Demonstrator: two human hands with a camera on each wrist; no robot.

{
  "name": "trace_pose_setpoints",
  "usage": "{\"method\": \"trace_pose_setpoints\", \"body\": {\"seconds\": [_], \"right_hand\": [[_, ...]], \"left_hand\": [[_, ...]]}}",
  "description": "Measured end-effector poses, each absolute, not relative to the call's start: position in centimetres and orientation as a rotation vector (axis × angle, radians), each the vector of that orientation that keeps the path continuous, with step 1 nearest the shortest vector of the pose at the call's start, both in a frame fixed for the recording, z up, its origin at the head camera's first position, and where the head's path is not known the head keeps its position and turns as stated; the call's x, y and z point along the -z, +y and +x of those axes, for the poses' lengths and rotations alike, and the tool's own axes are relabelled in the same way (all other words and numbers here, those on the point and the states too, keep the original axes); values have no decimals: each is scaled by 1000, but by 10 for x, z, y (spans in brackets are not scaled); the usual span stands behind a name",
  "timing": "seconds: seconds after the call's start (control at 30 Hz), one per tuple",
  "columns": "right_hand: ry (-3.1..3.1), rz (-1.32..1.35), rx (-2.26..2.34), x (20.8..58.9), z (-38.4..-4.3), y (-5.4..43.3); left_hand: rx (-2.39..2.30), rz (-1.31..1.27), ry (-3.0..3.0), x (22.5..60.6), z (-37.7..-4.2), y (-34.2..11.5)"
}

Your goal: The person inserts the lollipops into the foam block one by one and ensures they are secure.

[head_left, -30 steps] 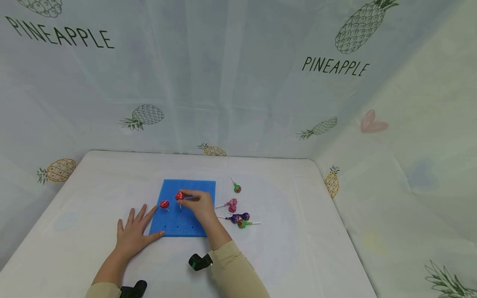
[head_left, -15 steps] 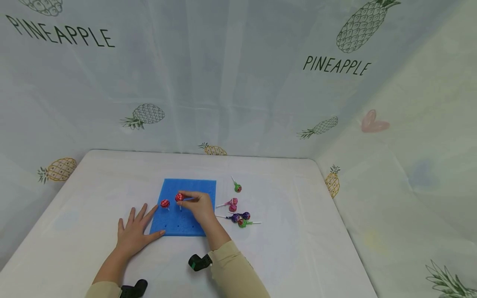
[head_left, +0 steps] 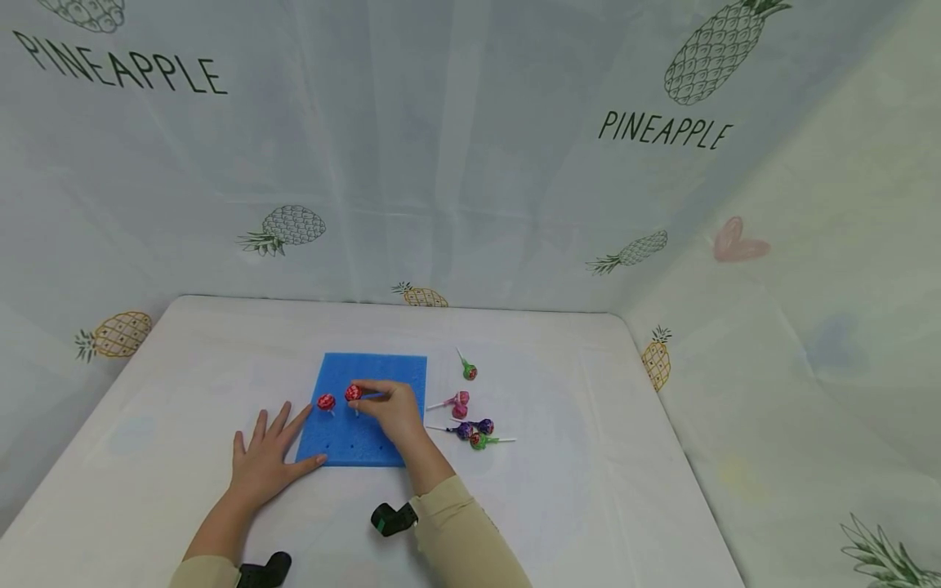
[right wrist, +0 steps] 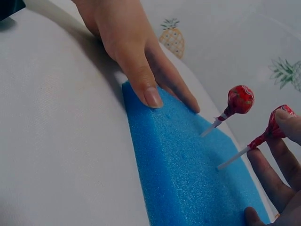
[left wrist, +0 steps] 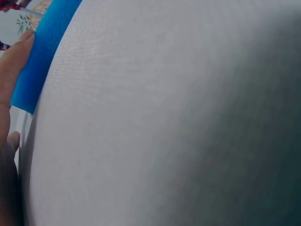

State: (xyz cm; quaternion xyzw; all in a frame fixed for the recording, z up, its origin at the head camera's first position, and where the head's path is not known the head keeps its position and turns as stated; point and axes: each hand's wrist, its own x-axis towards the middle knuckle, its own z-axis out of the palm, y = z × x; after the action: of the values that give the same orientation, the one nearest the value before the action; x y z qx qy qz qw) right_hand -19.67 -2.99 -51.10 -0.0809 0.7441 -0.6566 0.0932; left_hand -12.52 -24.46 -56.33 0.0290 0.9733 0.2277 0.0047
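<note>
A blue foam block (head_left: 375,367) lies on the white table, small holes along its near part. My left hand (head_left: 260,465) rests with fingers spread at its left edge, thumb on the near left corner. One red-wrapped lollipop (right wrist: 241,99) stands upright in the foam at the left. My right hand (head_left: 393,410) pinches the wrapped head of a second red lollipop (head_left: 353,393) between thumb and fingers. In the right wrist view its white stick meets the foam top; how deep it goes I cannot tell. The left wrist view shows mostly tablecloth.
Right of the foam lie several loose lollipops: a green one (head_left: 470,371) at the back, pink ones (head_left: 459,398), purple ones (head_left: 465,430), and another green one (head_left: 478,441) nearest me. A pineapple-print curtain (head_left: 456,163) rises behind the table (head_left: 588,457).
My right hand and the pinched red lollipop have moved slightly down toward the foam. The left hand and the loose lollipops stay put.
</note>
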Motion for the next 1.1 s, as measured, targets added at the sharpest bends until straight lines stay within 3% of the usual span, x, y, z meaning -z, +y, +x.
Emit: {"method": "trace_pose_setpoints", "body": {"seconds": [1.1], "right_hand": [[2280, -145, 1874, 519, -194, -34]], "left_hand": [[-724, 93, 3041, 563, -125, -244]]}}
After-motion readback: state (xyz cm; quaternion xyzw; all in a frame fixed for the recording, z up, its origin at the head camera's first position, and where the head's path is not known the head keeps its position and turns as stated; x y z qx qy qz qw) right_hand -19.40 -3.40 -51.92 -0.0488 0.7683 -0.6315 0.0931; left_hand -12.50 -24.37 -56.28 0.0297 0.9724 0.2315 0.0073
